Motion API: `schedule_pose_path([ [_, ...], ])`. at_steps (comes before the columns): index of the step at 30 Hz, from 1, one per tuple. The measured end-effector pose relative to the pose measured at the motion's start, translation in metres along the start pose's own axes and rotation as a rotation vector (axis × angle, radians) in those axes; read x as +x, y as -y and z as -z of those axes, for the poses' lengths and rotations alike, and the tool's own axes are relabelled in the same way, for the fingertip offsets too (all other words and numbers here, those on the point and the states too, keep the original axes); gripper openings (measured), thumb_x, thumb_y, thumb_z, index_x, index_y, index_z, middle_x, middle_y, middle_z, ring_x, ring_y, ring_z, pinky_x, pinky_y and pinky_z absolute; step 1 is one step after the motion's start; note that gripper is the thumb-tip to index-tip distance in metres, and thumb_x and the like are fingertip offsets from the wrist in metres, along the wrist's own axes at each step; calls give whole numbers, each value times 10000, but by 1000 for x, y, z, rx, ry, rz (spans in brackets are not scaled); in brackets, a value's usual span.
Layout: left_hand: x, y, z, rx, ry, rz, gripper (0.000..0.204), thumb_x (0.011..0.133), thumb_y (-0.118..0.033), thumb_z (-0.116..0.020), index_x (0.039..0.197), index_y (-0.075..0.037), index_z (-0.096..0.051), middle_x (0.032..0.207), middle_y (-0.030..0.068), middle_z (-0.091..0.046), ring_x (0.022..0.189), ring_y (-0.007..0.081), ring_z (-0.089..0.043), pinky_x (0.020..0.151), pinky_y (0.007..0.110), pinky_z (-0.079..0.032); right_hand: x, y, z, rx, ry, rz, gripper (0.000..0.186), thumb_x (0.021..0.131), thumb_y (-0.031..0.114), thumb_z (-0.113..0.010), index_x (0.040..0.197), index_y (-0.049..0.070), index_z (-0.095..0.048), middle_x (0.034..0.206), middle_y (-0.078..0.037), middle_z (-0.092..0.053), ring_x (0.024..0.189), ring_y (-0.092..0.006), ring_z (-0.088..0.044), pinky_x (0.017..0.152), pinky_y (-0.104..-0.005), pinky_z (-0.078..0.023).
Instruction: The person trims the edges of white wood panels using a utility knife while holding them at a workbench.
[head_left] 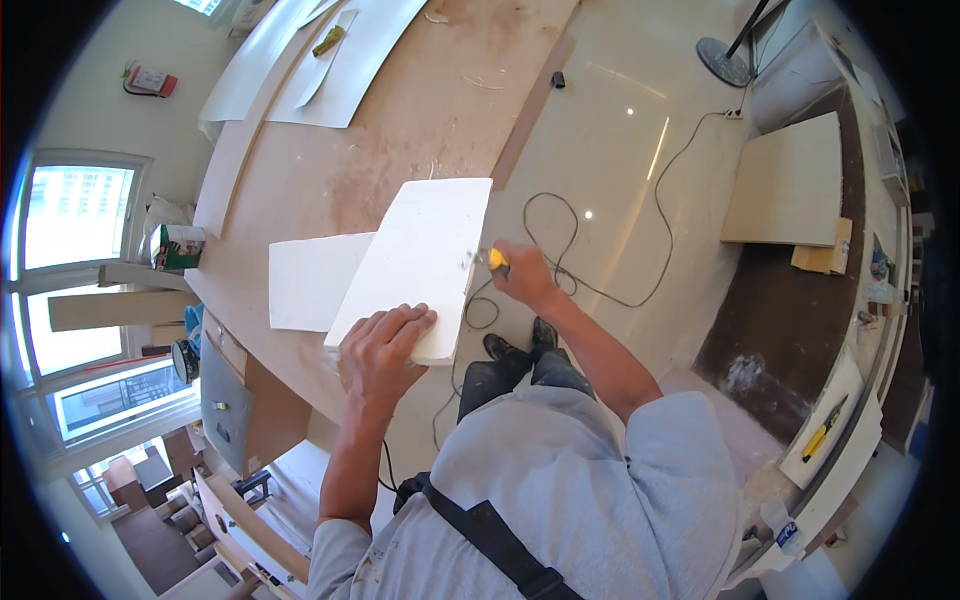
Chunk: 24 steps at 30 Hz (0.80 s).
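A long, roughly rectangular white board (415,240), with a visibly thick near edge, slants across the wooden table (410,125), its far end to the right and its near end to the left. Its pale face is mostly plain, with small dark specks and a scuffed grey patch close to the right long edge. That side appears to project past the table, while the near end rests under the left hand (385,348). Beside the scuffed patch is a small yellow-and-dark hand tool (498,260), mostly hidden in the right hand (527,275); whether its tip touches the board is unclear
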<state>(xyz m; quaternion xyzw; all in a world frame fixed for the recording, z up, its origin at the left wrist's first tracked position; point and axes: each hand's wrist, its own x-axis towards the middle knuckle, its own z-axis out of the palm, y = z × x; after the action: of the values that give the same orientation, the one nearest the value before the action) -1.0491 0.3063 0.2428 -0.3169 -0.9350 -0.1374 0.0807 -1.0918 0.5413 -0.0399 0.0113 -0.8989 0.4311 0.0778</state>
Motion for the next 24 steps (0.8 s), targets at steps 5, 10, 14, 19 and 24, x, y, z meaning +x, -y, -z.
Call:
schedule_pose_path([
  [5,6,-1,18,-14,-57,62,375,582,-92,-849,950,-158,-816,1015,14,-793,929,189,-773,750,320,-565,7,-75,21,-283,46,-668,341,938,334,-697,996,1,-742,801,-254,-726,767,-432,-724,693,-509,-566],
  [10,4,-15,12,27,59,74,360,610,-107,-853,965,-160,-819,1006,-4,-793,890,182,-778,720,310,-554,-29,-3,16,287,-16,-65,230,884,224,-757,1000,31,-708,799,-266,-688,764,-463,-682,672,-496,-540],
  [14,2,-15,6,32,33,23,350,620,-103,-856,963,-157,-819,1003,-4,-793,887,179,-777,720,308,-553,-16,44,27,320,116,-91,203,836,161,-773,955,42,-660,772,-259,-663,751,-476,-655,664,-501,-529],
  [19,0,-16,6,22,50,52,337,633,-93,-857,963,-151,-821,1005,-3,-794,888,180,-777,728,304,-556,-1,43,41,348,169,11,201,798,119,-758,941,52,-634,772,-240,-664,782,-462,-666,677,-507,-529],
  [24,1,-17,5,-2,57,63,351,620,-96,-855,965,-152,-822,1003,-2,-793,908,183,-777,735,309,-557,7,4,3,213,111,-17,251,779,103,-759,989,50,-634,801,-243,-674,788,-464,-668,680,-506,-530],
])
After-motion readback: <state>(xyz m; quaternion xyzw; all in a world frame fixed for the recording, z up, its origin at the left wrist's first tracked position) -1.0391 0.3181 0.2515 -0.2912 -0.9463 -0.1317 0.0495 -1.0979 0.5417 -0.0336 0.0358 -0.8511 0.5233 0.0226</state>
